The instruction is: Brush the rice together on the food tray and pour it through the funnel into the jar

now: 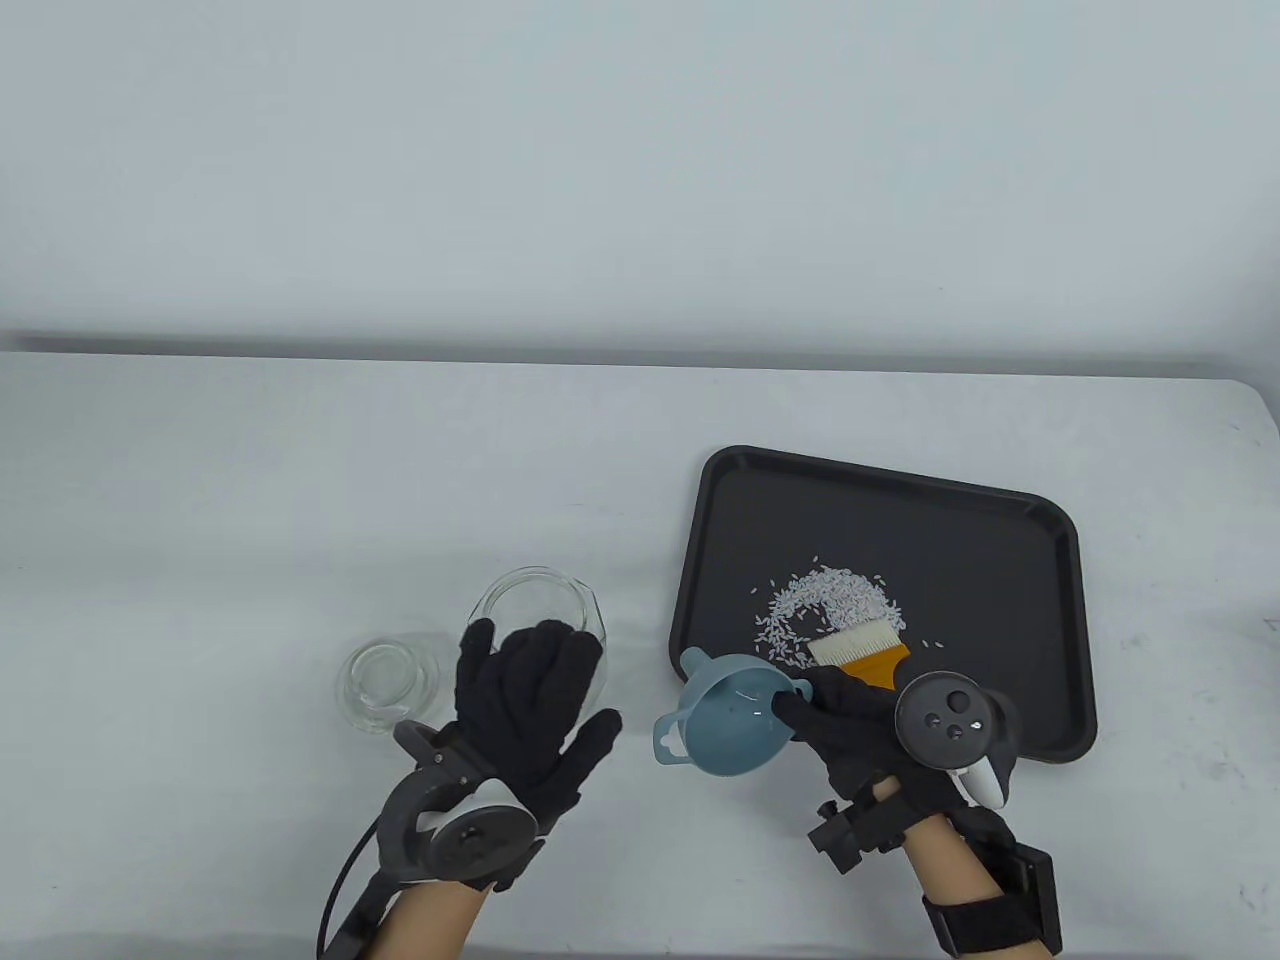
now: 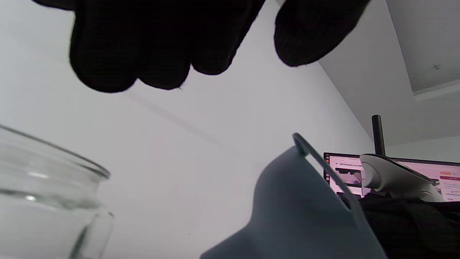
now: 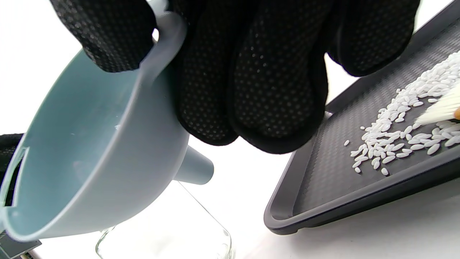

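A black food tray lies at the right with a loose heap of white rice in it. A brush with pale bristles and an orange handle lies on the tray beside the rice. My right hand pinches the rim of a blue-grey funnel, thumb inside the bowl, held tilted above the table left of the tray. The funnel has its spout pointing toward the glass jar. My left hand hovers with straight fingers over the open jar, holding nothing.
A clear glass lid lies on the white table left of the jar. In the left wrist view a monitor shows beyond the funnel. Bare table surface lies behind and left of the jar.
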